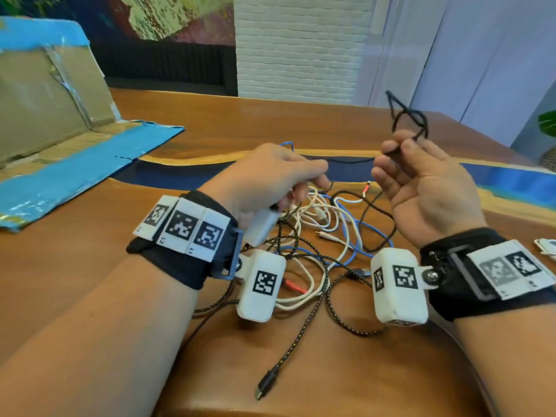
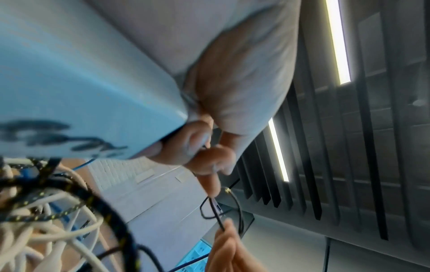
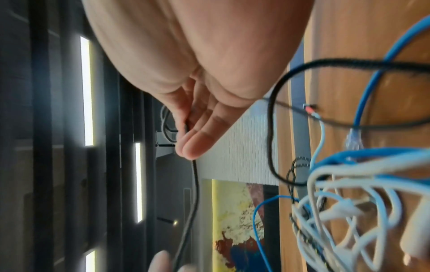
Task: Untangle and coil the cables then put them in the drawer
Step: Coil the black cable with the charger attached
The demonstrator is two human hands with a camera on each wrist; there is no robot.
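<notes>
My right hand (image 1: 421, 188) is raised above the table (image 1: 331, 380), palm toward me; thumb & forefinger are pinching the thin black cable (image 1: 406, 118), other fingers (image 1: 383, 173) loosely curled w/ nothing in them; the cable is looping up behind the fingertips into a small knot-like twist in the air, and another stretch of it is running down toward the pile; right wrist cam is showing the same pinch, cable (image 3: 196, 176) dropping straight down from the fingertips.

My left hand (image 1: 270, 179) is hovering over the far left of the tangle (image 1: 316, 251), knuckles up, fingers curled down around a white charger block (image 1: 261, 227) & pinching a thin dark strand near it; can't tell exactly which cable that strand belongs to.

The tangle is lying on the wood btwn my wrists: white cables, a blue cable (image 1: 370, 236), a black-and-yellow braided cable (image 1: 298, 335) trailing toward me w/ its plug (image 1: 264, 383) lying free on the table; all still knotted together, none coiled.

A flattened cardboard box w/ blue tape (image 1: 60, 139) is sitting at the left.
</notes>
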